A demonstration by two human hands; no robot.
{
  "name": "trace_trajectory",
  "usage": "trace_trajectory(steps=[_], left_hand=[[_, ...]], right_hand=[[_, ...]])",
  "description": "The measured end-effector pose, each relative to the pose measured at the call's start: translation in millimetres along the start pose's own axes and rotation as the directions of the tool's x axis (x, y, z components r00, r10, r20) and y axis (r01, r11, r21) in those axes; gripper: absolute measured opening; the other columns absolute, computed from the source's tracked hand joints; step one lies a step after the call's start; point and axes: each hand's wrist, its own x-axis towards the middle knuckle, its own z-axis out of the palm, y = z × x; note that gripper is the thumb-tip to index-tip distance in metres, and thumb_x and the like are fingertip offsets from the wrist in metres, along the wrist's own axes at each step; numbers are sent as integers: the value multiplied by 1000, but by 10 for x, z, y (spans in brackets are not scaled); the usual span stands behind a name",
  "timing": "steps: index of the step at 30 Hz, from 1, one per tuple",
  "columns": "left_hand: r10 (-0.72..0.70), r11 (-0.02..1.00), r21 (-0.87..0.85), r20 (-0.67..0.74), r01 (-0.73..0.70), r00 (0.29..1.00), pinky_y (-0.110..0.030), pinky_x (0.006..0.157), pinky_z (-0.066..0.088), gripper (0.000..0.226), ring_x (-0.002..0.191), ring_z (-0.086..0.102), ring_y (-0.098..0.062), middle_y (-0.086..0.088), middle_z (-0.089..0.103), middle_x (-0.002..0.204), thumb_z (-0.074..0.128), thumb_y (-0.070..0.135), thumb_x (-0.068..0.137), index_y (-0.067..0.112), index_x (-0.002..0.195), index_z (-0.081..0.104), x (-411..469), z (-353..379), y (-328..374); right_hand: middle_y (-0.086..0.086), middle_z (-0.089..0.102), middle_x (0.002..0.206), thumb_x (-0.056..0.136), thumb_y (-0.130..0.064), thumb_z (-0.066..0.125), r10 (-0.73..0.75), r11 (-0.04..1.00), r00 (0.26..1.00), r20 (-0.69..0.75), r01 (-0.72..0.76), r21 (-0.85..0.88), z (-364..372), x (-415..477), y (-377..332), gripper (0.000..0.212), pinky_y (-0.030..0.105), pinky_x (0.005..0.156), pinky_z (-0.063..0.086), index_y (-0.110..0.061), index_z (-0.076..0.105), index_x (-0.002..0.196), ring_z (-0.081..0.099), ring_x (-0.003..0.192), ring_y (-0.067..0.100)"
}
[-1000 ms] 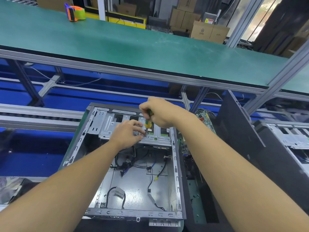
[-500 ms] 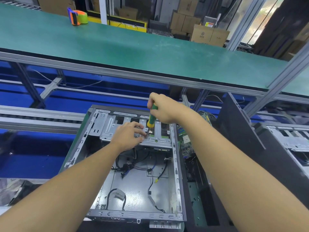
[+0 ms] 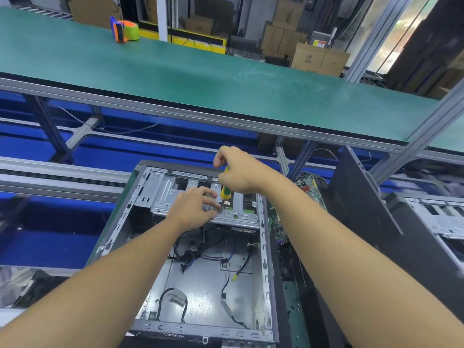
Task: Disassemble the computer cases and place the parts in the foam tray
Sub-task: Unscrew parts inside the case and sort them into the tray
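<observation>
Not much has changed since a second ago: the screwdriver (image 3: 224,192) is kept upright on the same spot, but more of its yellow-green handle is now exposed below the right hand (image 3: 237,172), which was sat lower over it before; the left hand (image 3: 193,207) has stayed put at the tip; the view has been tilted up a bit, so more of the room is seen.

The computer case (image 3: 200,292) is laid on its side right in front, open side up, with the work being done on the drive bracket (image 3: 170,197) at its far end. The handle is gripped by the right hand's curled fingers; the bottom of the shaft is pinched by the left hand's fingertips against the bracket; whether a screw is held there too can't be told.

Counted: two hands, one screwdriver, two cases (a second case (image 3: 439,217) is seen at the right edge), one black side panel (image 3: 359,197) stood between them, one circuit board (image 3: 310,189) just beside the open case, a tangle of loose cables (image 3: 200,249) inside it, one orange and green tape dispenser (image 3: 124,28).

The dispenser is parked on a long green conveyor belt (image 3: 200,79) framed in aluminium, with blue panels underneath; cardboard boxes (image 3: 319,59) are stacked behind it, too piled up to be counted properly.
</observation>
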Motion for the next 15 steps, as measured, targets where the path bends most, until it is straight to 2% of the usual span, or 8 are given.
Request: trace_trajectory(steps=[2,4,6,8,9,11,13,15], left_hand=[[0,1000,6,-3,0,1000,-38,105,35,11,118,44,-6,26,52,126,67,41,88,46,96,74,5,10,1],[-1,1000,-3,-10,1,1000,-38,105,36,12,117,44,-5,25,53,127,67,41,88,45,97,74,2,14,-1],[-2,1000,-9,-13,2,1000,-38,106,36,12,118,44,-5,25,54,127,67,41,88,45,97,74,-8,14,-5],[-4,1000,-4,-10,4,1000,-38,106,35,13,119,44,-6,24,54,128,67,41,89,44,98,74,-13,11,0],[-5,1000,1,-8,5,1000,-38,106,35,13,119,44,-6,24,54,128,66,41,89,44,98,74,-14,9,6],[-4,1000,11,-3,4,1000,-37,107,34,12,119,44,-7,24,54,129,66,41,89,44,98,74,-15,3,14],[-5,1000,14,2,5,1000,-38,107,34,13,119,44,-7,24,53,129,65,41,89,44,98,74,-16,0,18],[-5,1000,12,3,5,1000,-38,107,34,13,119,44,-7,24,53,129,65,40,89,43,98,74,-14,-3,21]], right_hand=[[5,46,121,95,-21,53,35,996,999,13,-33,-86,-4,1,-3,18,31,71,36,-19,49,112,47,99,24],[9,46,124,101,-41,45,69,944,993,-94,-96,-315,44,10,-2,37,39,75,39,-14,45,126,49,106,31],[7,55,108,105,-53,30,78,869,975,-208,-169,-465,96,1,-18,52,38,63,38,-11,38,134,54,82,28],[2,55,82,108,-43,29,3,816,966,-258,-151,-558,139,-5,-31,38,34,51,31,-11,39,126,47,59,22],[3,56,81,108,-34,34,-34,819,966,-258,-121,-561,144,4,-34,27,34,51,31,-11,40,122,46,59,21],[6,59,100,103,-16,42,-34,897,982,-185,-52,-439,102,10,-47,14,37,60,38,-15,43,116,51,78,26],[3,51,112,94,-8,47,26,966,999,-26,-32,-257,11,8,-61,22,40,73,41,-21,47,112,42,104,26],[3,45,114,91,-9,50,69,969,996,62,-52,-243,-34,-10,-67,25,40,78,38,-22,47,113,37,112,27]])
